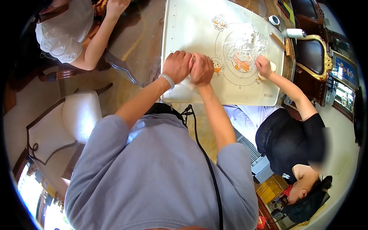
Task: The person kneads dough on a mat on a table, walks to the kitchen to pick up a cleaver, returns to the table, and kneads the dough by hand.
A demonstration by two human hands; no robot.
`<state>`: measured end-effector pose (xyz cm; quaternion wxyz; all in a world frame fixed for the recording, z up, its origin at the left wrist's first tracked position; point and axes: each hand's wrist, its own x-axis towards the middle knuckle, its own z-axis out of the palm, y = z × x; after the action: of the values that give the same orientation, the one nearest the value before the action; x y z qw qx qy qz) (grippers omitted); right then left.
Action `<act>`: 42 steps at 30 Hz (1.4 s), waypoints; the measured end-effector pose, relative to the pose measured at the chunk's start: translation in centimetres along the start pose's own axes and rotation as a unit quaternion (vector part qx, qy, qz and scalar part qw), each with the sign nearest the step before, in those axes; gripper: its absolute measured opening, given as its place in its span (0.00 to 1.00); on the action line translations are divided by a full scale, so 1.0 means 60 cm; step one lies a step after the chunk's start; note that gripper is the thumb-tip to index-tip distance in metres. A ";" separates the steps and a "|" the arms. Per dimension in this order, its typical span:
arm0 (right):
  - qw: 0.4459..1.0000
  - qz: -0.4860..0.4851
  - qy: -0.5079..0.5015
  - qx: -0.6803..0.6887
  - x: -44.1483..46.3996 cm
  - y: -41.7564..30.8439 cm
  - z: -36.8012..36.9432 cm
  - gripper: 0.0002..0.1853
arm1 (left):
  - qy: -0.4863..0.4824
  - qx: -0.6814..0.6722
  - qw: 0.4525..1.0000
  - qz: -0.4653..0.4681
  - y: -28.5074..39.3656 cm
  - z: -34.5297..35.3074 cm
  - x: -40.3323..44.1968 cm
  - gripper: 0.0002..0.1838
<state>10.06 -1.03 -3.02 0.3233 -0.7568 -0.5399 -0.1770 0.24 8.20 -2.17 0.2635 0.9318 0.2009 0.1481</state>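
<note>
Side by side near the mat's front left, my left hand [177, 66] and my right hand [202, 70] press down with curled fingers. Under and between them shows a white lump of dough [187, 82], mostly covered by my hands. A light band circles my left wrist. The dough rests on a pale baking mat [207, 94] printed with cartoon rabbits and circles. Loose white flour [250, 40] is heaped and scattered over the printed rings, up and to the right of my hands.
At the right, a co-worker's hand [263, 66] is on another piece of dough [272, 67]. A wooden stick [277, 40] and a white cylindrical container [296, 33] lie by the mat's right edge. Another person sits at the upper left; a pale chair [80, 115] stands left.
</note>
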 end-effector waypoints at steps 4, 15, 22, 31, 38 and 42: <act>0.970 0.194 -0.149 -0.017 0.035 0.010 0.009 0.13 | -0.052 0.009 0.993 -0.101 0.005 -0.001 0.046 0.13; 0.812 0.558 -0.145 0.091 -0.090 -0.038 -0.067 0.27 | -0.132 -0.184 0.958 -0.173 -0.016 -0.027 0.009 0.28; 0.823 0.525 -0.040 0.214 -0.076 -0.060 -0.078 0.20 | -0.118 -0.357 0.873 -0.311 0.001 -0.029 -0.031 0.31; 0.900 0.316 -0.170 0.246 0.058 -0.011 -0.086 0.13 | -0.287 -0.473 0.749 -0.365 0.006 -0.040 -0.136 0.20; 0.896 0.427 -0.100 0.072 -0.026 0.047 -0.064 0.19 | 0.078 -0.171 0.982 -0.031 0.007 -0.055 -0.053 0.14; 0.909 0.389 -0.135 0.071 -0.014 0.002 -0.062 0.22 | 0.026 -0.183 0.982 0.030 0.019 0.013 0.006 0.14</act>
<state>10.21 -4.16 -0.88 0.3439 -0.8982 -0.2527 0.1053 1.16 7.13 -2.10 0.4200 0.8690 0.1493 0.2148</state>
